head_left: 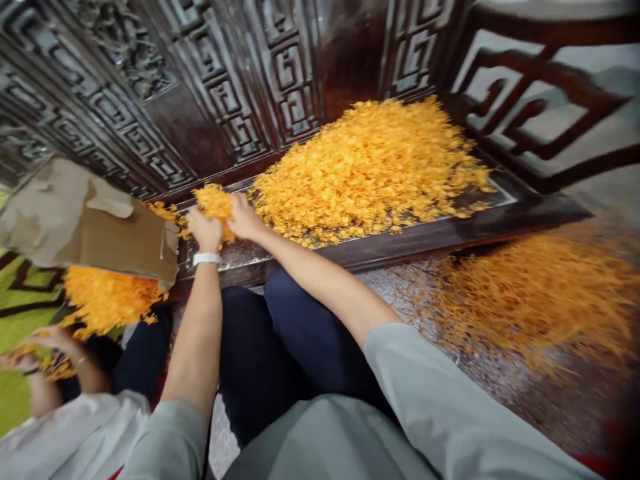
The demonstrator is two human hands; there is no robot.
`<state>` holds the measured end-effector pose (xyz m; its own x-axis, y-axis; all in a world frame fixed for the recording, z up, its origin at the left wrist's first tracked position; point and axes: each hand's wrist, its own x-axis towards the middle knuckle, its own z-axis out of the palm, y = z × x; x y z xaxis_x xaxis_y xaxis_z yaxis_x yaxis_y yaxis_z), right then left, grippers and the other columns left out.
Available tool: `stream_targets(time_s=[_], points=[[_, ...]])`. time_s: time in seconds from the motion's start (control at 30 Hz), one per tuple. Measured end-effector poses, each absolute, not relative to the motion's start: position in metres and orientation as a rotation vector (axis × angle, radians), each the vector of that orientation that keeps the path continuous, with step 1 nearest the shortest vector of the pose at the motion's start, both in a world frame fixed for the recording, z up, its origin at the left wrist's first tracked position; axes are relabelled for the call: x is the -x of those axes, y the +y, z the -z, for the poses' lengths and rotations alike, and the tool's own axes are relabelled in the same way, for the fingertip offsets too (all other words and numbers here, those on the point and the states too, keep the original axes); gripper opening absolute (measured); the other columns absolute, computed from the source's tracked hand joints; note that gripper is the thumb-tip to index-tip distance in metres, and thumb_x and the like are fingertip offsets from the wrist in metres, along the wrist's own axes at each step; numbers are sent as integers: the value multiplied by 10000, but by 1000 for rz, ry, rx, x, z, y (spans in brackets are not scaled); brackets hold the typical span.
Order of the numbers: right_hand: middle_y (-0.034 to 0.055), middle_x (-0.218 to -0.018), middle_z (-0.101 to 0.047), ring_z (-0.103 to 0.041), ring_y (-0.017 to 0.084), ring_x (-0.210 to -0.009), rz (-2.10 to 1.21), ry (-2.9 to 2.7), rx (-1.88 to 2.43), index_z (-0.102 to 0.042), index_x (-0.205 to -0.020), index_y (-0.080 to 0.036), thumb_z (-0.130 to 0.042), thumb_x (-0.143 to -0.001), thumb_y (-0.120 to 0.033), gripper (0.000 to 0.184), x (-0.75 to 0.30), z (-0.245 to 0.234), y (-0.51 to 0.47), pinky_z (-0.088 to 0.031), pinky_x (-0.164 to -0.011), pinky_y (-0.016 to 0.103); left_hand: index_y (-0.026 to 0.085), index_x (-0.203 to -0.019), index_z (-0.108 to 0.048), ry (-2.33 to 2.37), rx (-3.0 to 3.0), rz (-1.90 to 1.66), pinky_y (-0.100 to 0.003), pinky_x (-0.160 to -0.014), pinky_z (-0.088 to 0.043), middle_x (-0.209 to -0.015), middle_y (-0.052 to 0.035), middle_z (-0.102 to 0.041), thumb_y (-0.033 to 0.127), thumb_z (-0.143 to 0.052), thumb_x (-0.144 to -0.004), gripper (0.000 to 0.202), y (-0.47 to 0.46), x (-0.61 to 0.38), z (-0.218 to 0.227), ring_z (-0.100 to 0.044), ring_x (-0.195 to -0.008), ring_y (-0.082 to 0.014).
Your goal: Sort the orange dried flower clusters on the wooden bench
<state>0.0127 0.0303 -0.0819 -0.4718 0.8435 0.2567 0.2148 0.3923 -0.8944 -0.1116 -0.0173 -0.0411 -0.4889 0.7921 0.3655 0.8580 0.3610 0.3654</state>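
Both my hands are together over the wooden bench, around a clump of yellow-orange flower sprigs (214, 200). My left hand (206, 231), with a white band at the wrist, grips the clump from its near left side, fingers curled. On the clump's right side, my right hand (244, 217) has its fingers closed on the sprigs; some fingertips are hidden by the blossoms. A large heap of the same flowers (370, 173) lies just right of my right hand. Left of my left hand, a few loose sprigs (165, 211) lie beside the cardboard box.
A torn cardboard box (125, 233) stands at the left, with more flowers (110, 300) below it. A co-worker's hands (53, 339) hold sprigs at lower left. The dark bench (400, 245) has a carved back (200, 133). Orange stems (540, 300) pile on the floor.
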Motion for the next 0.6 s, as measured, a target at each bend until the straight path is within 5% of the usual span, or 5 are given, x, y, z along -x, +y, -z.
stream_targets(time_s=[0.13,0.27,0.43,0.6], points=[[166,-1389,-711,-689,322,-1276,-1257,-1831,1005,-410,-1601,-145,-645,-969,-222,679,-1,101,46,-510,-1183,486,79,-1595,-399,-2642,1622,649,-517,-1206,-439,-1518,-265,-579,208,-607,-903,734,-21,112,77,-558,-1428,-386],[116,-1110,-762,-698,292,-1074,-1270,-1824,1031,-692,-1082,-174,-698,-934,-270,177,6,115,44,-530,-1098,451,156,-1561,-504,-2618,1603,543,-573,-1133,-461,-1467,-260,-579,221,-589,-937,634,-20,107,88,-558,-1390,-429],[29,-860,-655,-616,222,-894,-1231,-1705,998,-523,-766,-231,-708,-921,-305,251,2,115,46,-535,-982,383,209,-1304,-687,-2590,1586,512,-597,-1091,-449,-1427,-248,-546,334,-655,-944,383,-20,108,87,-536,-1367,-455],[9,-907,-652,-612,178,-914,-1226,-1557,901,-455,-803,-245,-556,-1005,-287,230,-1,109,48,-529,-926,310,173,-1338,-649,-2590,1583,512,-520,-1077,-479,-1381,-244,-617,377,-778,-855,540,-17,117,93,-588,-1310,-441]])
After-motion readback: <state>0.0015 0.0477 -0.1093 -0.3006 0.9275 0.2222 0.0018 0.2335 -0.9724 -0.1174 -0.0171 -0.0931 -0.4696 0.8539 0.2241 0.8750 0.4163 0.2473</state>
